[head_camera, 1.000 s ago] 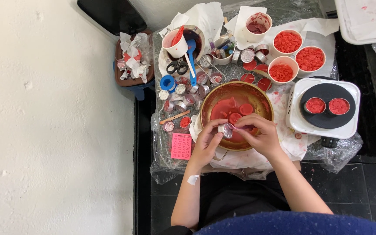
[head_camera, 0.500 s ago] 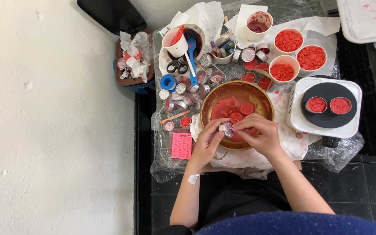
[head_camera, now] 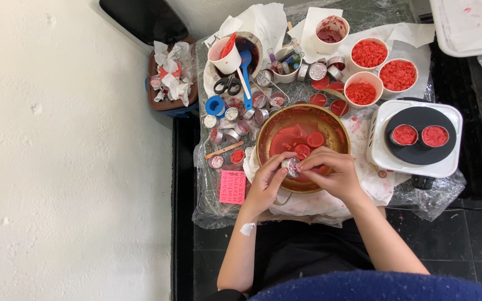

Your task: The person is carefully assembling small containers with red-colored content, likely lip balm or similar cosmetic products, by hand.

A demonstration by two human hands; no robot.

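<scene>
While both wrists bend inward over the bowl [head_camera: 330,120], left hand [head_camera: 265,187] and right hand [head_camera: 330,174] seemingly pinch one small tin [head_camera: 291,165]

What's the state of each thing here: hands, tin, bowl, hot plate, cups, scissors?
left hand: grip shut on small round tin
right hand: fingertips on the same tin
small round tin: held over the bowl, contents not clear
copper bowl: holds red wax and red discs
hot plate: two tins of red wax on it; on or off not visible
three white cups: filled with red bits
scissors: shut, lying flat
</scene>
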